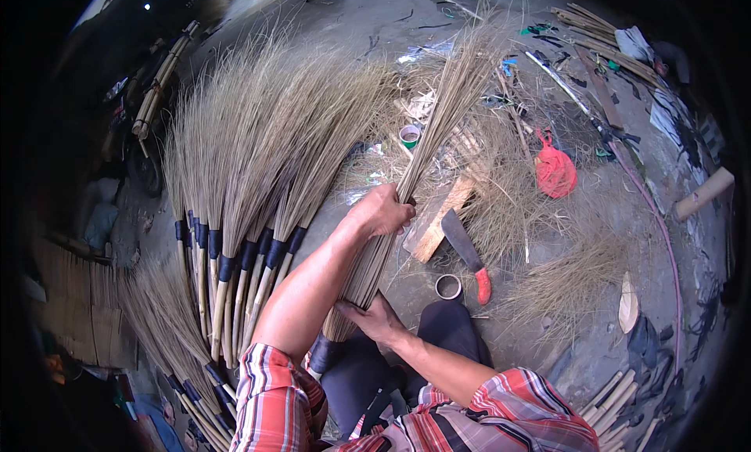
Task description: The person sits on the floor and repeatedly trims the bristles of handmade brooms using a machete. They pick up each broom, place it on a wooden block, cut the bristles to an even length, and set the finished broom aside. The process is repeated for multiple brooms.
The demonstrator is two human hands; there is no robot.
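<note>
A grass broom [438, 131] slants away from my lap, its long tan bristles pointing up and to the right. My left hand [385, 211] is closed round the bristles at mid-length. Lower down, just above the dark binding [322, 353], my right hand [374, 320] grips the spread base of the bristles, some of its fingers hidden. To the left lies a row of finished-looking brooms [274, 131] with dark-wrapped necks and pale stick handles. A cleaver [463, 242] with a red handle rests by a wooden board [443, 221] to the right.
Tape rolls lie on the floor: one green-edged [409, 136], one brown [448, 287]. Loose bristles [575, 276] and a red mesh bag [555, 170] are on the right. More brooms [168, 319] lie at lower left, and sticks [610, 405] at lower right.
</note>
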